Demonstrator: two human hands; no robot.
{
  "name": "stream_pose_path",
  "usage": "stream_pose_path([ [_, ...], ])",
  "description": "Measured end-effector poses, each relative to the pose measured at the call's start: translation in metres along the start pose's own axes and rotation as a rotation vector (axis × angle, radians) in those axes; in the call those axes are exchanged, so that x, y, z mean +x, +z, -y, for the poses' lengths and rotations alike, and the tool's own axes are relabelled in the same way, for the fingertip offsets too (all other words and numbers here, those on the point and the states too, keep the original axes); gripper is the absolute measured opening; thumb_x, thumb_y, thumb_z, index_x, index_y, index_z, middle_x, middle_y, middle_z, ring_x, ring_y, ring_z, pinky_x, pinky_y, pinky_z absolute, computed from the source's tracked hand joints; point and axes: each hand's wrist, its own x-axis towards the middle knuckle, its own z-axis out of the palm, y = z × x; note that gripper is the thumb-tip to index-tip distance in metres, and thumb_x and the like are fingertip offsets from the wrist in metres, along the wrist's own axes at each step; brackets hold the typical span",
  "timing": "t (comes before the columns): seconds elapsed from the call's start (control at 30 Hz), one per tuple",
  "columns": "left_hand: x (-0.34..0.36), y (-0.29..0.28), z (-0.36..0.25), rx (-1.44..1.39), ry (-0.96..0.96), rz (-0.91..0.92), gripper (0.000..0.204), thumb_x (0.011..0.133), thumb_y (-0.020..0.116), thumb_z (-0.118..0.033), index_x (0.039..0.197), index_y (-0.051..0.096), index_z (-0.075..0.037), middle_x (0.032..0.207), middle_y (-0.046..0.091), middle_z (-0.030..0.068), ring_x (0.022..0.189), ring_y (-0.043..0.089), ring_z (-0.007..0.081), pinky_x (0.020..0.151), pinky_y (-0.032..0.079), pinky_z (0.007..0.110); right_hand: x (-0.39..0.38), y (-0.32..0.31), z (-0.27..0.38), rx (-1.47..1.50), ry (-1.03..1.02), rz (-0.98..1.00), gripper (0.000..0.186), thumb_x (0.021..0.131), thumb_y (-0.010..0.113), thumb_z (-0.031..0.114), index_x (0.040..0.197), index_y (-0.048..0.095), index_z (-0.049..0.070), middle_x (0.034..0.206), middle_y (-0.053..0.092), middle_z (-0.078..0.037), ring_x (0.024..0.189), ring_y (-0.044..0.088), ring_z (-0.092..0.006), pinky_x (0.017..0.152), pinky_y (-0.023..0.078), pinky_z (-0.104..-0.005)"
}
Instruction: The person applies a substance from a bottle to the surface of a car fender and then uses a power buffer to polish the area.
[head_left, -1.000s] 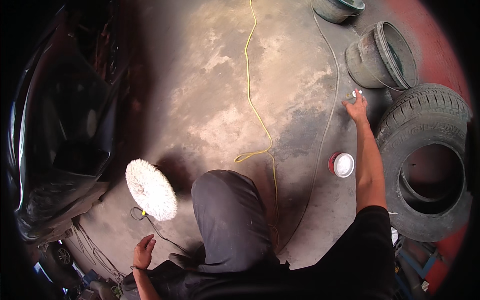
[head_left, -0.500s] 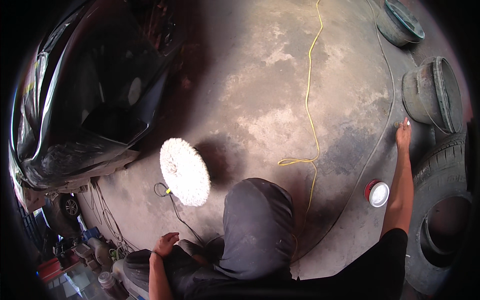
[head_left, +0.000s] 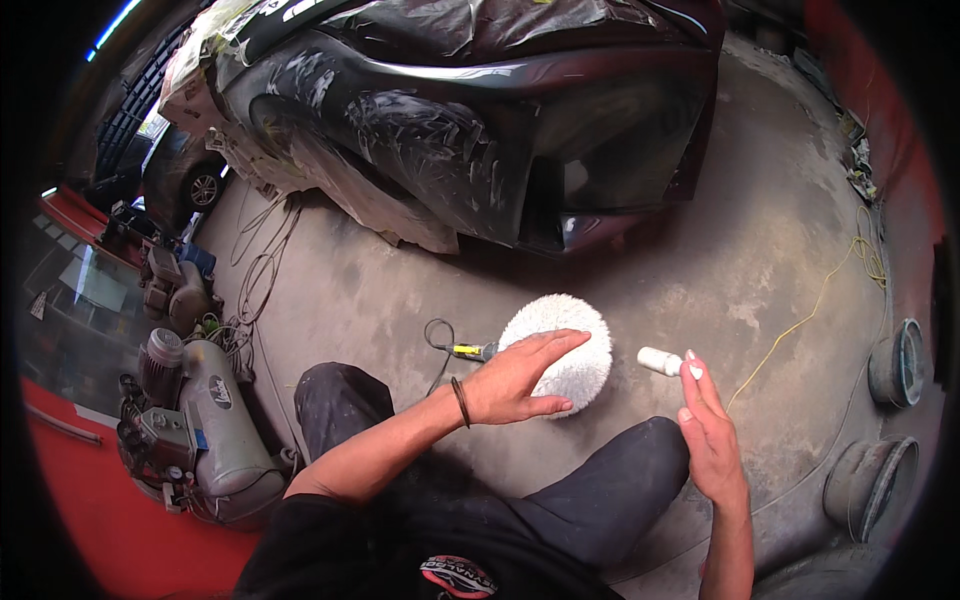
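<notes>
A round, white, fluffy polishing pad faces up between my knees, on a tool whose dark grip with a yellow band sticks out on the left. My left hand lies over the pad with fingers stretched out, holding nothing; whether it presses on the pad I cannot tell. To the right of the pad, my right hand is raised with its fingers extended and white paste on the fingertips. Just beyond those fingertips is a small white bottle-shaped thing; I cannot tell if they touch it.
A dark car body panel, smeared and partly masked with sheeting, stands ahead. At left are an air compressor and coiled hoses. Black buckets stand on the right. A yellow cord crosses the floor there.
My view has swung left, toward the car panel. My right hand has come back from beside the buckets to near the pad. My left hand has moved from my knee to over the pad.
</notes>
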Motion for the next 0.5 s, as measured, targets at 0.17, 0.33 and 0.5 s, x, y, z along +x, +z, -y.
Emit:
stream_pose_path([
  [0.17,-0.002,-0.071,0.011,-0.337,-0.305,0.236,0.036,0.105,0.077,-0.024,0.133,0.062,-0.007,0.118,0.073,0.0088,0.101,0.072,0.0223,0.087,0.055,0.037,0.095,0.077,0.105,0.162,-0.346,0.229,0.053,0.111,0.053,0.012,0.164,0.051,0.003,0.175,0.035,-0.028,0.157,0.045,-0.0448,0.126,0.039,-0.0441],
  [0.33,-0.044,-0.096,0.111,-0.683,-0.338,-0.199,0.023,0.11,0.071,-0.02,0.124,0.062,-0.003,0.11,0.075,0.0059,0.104,0.071,0.0151,0.093,0.056,0.034,0.176,0.132,0.12,0.086,-0.365,0.195,0.044,0.107,0.056,0.012,0.149,0.066,0.005,0.176,0.031,-0.029,0.151,0.05,-0.0505,0.122,0.045,-0.0474],
  [0.5,-0.09,-0.144,0.206,-0.915,-0.479,-0.469,0.026,0.11,0.07,-0.021,0.127,0.061,-0.003,0.109,0.075,0.0096,0.104,0.075,0.022,0.1,0.057,0.04,0.263,0.203,0.136,-0.901,0.098,0.061,0.035,0.097,0.066,0.018,0.12,0.073,-0.008,0.163,0.025,-0.055,0.107,0.08,-0.043,0.082,0.064,-0.0479],
])
